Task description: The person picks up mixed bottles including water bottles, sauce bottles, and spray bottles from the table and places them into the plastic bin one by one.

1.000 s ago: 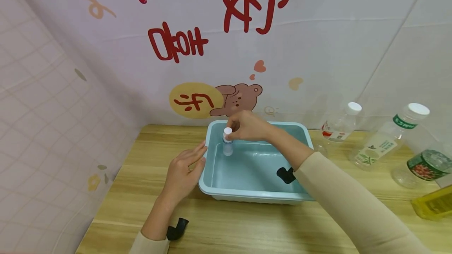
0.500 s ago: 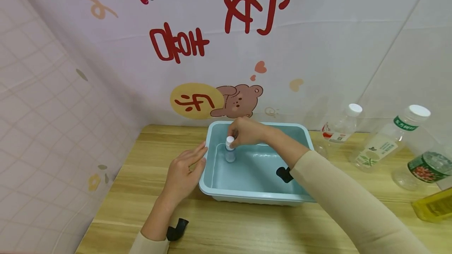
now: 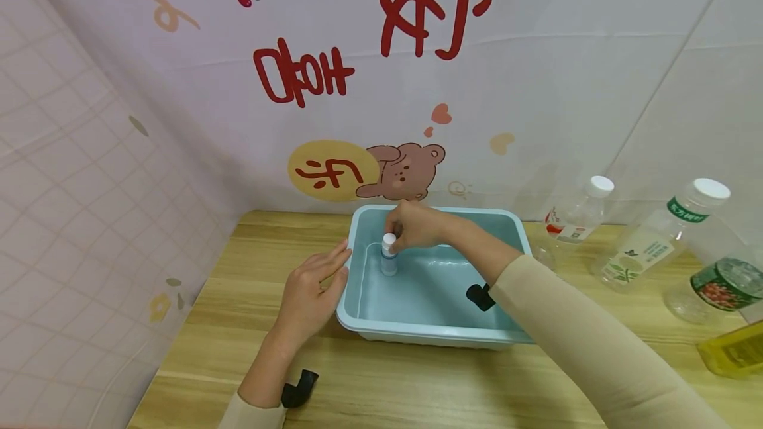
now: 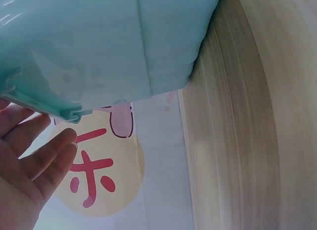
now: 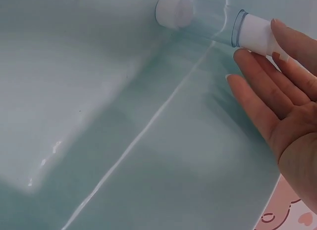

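Note:
A light blue plastic basin (image 3: 417, 300) sits on the wooden table. Inside it, toward the left, a small clear bottle with a white cap (image 3: 389, 263) stands upright. My right hand (image 3: 420, 225) pinches the cap between thumb and fingers. In the right wrist view this bottle (image 5: 210, 17) lies across the picture, its far end white too, the other fingers spread below the cap. My left hand (image 3: 312, 290) rests its fairly straight fingers against the basin's left rim; the left wrist view shows the fingers (image 4: 47, 158) under that rim. A black curved piece (image 3: 479, 296) lies in the basin, partly behind my right sleeve.
Another black elbow-shaped piece (image 3: 301, 388) lies on the table beside my left wrist. Clear bottles, among them a green-collared one (image 3: 646, 250), stand right of the basin, with a yellow-filled bottle (image 3: 733, 349) in front. A printed cloth (image 3: 524, 85) hangs behind.
My right hand has lowered the small bottle toward the basin's floor and slightly to the right, mostly in the first half second. My left hand has stayed at the rim.

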Demonstrator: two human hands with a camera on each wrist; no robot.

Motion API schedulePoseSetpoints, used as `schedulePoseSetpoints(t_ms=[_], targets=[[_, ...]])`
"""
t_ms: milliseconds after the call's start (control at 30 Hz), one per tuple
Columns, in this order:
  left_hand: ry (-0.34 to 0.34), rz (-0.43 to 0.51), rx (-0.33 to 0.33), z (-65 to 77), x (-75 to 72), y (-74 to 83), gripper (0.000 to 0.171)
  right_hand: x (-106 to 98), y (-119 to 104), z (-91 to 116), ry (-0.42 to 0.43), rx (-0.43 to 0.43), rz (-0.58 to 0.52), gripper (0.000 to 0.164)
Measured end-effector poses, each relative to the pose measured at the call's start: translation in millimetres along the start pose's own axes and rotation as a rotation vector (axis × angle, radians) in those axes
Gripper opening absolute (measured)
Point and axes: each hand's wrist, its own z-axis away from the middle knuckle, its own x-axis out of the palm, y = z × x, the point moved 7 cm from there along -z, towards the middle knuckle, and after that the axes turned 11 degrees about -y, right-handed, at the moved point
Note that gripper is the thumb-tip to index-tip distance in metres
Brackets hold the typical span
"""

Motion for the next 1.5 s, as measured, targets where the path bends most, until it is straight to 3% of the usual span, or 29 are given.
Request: schedulePoseSetpoints(t_ms=[367,533,700,1167,1500], targets=[[0.007,-0.004,-0.002,-0.7,-0.3,0.5,0.034,-6,-4,5,0.005,0.017,-0.001,0.016],[0.006,-0.004,-0.009,-1.0,-0.4,-0.3,0.034,-16,-14,15,0.030,0.061,0.073,0.028],[0.003,-0.013,-0.017,-1.7,-1.4,0.4,0.034,-30,-28,29,0.085,0.029,0.121,0.039],[-0.002,-0.022,-0.015,-1.0,-0.8,2.5,0.034,-43,-40,70,0.178,0.023,0.222,0.033],[-0.005,-0.034,-0.025,-0.2,-1.0,3.0,0.034,-50,-47,107,0.320,-0.065,0.298,0.034]])
